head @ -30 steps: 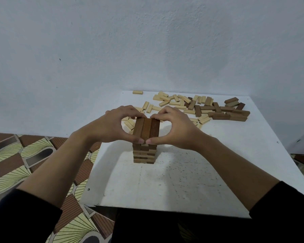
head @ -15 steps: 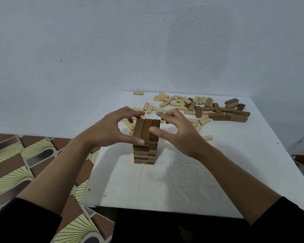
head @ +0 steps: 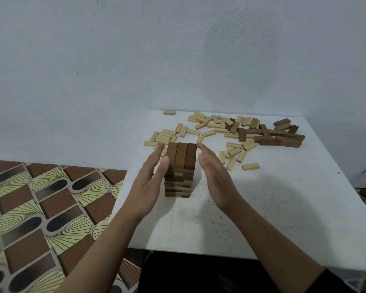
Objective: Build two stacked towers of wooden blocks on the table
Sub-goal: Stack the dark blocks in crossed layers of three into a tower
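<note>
A second ago both hands curled round the top layer of the tower [head: 179, 166], pinching its three dark blocks together. Now the fingers have straightened and let go. The layer looks seated, so this tower is ready for its next course. The second tower is not begun.

The tower stands near the middle of the table [head: 273, 208]. Loose blocks [head: 230, 127] lie scattered from its 11 to its 2 o'clock.

The left hand [head: 149, 185] stands flat at the tower's 9 o'clock, its thumb at the top edge, perhaps touching. The right hand [head: 215, 174] is flat at 3 o'clock, just beside the tower. Palms face each other and neither hand holds anything.
</note>
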`<state>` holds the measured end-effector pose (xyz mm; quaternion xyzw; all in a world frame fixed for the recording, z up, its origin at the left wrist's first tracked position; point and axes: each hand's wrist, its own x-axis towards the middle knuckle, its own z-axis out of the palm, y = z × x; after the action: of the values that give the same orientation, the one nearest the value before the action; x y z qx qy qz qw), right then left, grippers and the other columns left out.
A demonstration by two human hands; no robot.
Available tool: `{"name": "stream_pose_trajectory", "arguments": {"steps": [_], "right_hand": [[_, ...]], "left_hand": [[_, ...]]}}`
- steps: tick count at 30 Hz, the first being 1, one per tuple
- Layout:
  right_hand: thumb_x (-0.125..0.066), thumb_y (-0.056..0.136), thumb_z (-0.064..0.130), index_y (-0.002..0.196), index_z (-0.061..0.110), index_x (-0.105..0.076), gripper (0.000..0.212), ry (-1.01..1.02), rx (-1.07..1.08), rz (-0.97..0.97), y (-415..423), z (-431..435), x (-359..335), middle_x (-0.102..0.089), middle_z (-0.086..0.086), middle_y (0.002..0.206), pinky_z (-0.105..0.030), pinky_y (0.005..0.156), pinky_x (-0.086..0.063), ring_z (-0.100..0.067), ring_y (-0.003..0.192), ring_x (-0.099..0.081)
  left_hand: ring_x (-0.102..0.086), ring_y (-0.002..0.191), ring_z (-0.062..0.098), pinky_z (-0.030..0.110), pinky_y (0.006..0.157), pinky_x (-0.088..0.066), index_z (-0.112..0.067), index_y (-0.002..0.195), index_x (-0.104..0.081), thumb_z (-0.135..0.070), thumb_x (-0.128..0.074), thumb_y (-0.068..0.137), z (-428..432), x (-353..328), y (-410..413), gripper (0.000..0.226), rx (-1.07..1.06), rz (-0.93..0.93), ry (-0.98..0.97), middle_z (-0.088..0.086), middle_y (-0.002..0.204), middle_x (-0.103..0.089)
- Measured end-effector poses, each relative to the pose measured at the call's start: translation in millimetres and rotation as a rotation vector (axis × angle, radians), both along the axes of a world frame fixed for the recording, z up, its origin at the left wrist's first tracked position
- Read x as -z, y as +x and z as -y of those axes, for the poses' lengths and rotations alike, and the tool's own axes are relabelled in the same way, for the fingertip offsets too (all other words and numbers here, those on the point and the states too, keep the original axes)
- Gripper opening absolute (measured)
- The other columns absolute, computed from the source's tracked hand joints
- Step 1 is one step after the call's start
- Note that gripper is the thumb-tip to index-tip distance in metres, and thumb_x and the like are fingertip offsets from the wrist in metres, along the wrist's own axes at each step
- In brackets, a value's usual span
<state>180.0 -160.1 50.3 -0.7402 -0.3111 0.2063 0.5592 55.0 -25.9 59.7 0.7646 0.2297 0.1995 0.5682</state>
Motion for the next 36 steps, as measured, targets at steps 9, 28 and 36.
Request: {"name": "stream_pose_trajectory", "arguments": {"steps": [9,28,36], "right_hand": [[-0.034,0.108,0.041,0.147,0.029,-0.048,0.043,0.032,0.002,-0.012,15,-6,-4,-0.046,0.018,0.148,0.003,0.093,-0.026,0.016,0.127,-0.039],[-0.038,0.109,0.035,0.129,0.018,-0.065,0.038,0.101,-0.041,-0.056,31,-19,-9,-0.063,0.021,0.123,0.004,0.088,-0.035,0.023,0.110,-0.051],[-0.045,0.107,0.032,0.125,0.020,-0.065,0.029,0.115,-0.023,0.002,25,-21,-6,-0.065,0.018,0.115,-0.005,0.087,-0.044,0.014,0.106,-0.056]], "left_hand": [[-0.026,0.129,-0.026,-0.005,0.093,-0.026,-0.062,0.144,-0.024,-0.057,-0.043,0.096,-3,5,-3,0.052,0.075,-0.017,0.123,-0.048,0.138,-0.029],[-0.030,0.122,-0.031,-0.009,0.091,-0.025,-0.054,0.148,-0.023,-0.052,-0.042,0.098,-6,11,0,0.054,0.069,-0.001,0.205,-0.049,0.135,-0.030],[-0.035,0.138,-0.009,-0.003,0.099,-0.029,-0.045,0.153,-0.032,-0.046,-0.045,0.102,-6,16,1,0.052,0.075,0.024,0.232,-0.023,0.152,-0.042]]}}
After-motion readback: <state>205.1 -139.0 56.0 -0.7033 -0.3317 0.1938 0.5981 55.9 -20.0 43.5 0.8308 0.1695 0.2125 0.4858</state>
